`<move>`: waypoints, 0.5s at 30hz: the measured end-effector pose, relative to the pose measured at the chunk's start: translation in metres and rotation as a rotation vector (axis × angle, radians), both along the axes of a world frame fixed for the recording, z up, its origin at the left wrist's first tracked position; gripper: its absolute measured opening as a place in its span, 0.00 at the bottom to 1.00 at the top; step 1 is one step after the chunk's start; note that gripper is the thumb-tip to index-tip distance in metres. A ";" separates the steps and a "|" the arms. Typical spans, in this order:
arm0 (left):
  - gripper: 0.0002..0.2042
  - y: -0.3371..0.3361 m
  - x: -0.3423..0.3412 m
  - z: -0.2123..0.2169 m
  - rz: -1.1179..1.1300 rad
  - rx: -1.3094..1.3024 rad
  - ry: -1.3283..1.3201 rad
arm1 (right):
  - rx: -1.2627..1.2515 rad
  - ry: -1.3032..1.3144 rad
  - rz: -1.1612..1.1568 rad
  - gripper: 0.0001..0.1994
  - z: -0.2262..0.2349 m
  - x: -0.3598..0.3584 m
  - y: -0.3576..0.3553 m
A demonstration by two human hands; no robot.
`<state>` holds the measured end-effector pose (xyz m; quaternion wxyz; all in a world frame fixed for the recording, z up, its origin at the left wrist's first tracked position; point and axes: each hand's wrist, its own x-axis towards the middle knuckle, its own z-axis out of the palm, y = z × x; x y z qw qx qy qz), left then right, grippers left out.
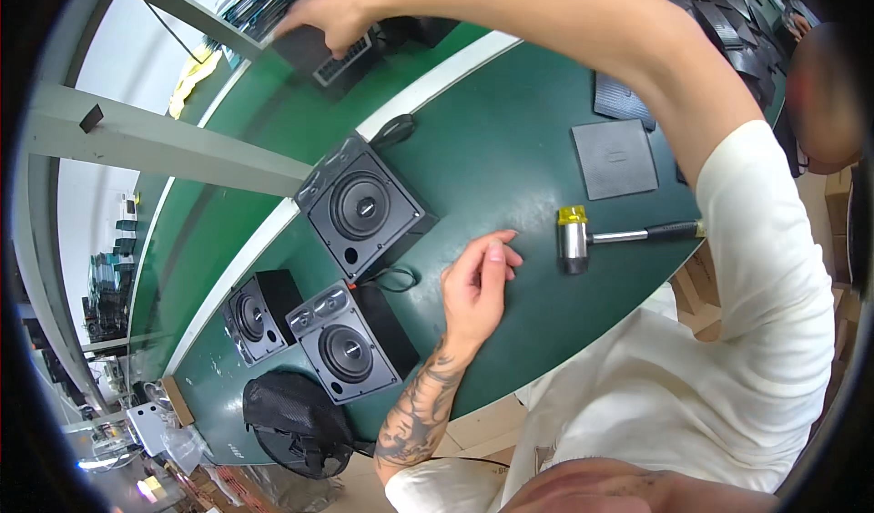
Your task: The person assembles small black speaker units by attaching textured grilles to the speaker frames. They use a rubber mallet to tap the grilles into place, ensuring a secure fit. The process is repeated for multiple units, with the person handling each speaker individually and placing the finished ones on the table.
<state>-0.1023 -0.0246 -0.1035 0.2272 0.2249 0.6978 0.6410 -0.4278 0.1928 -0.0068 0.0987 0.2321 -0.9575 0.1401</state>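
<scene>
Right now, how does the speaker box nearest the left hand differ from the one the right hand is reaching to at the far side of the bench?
The near speaker box lies face up, its round cone plain; the far black box shows a ribbed or grilled panel and no cone. The near one lies free, just beyond the left hand; the far one is under the right hand. Both are black, boxy and on the green bench.

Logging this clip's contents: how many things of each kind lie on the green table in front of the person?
Speakers: 3
Mallet: 1
Flat black square panel: 1
Computer mouse: 1
Black mesh bag: 1
Total: 7, leaving out the blurred stacks at the far edge.
</scene>
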 end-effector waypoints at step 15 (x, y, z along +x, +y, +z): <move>0.12 -0.003 0.003 -0.008 -0.010 -0.022 0.075 | -0.002 -0.365 -0.487 0.56 -0.062 -0.009 0.116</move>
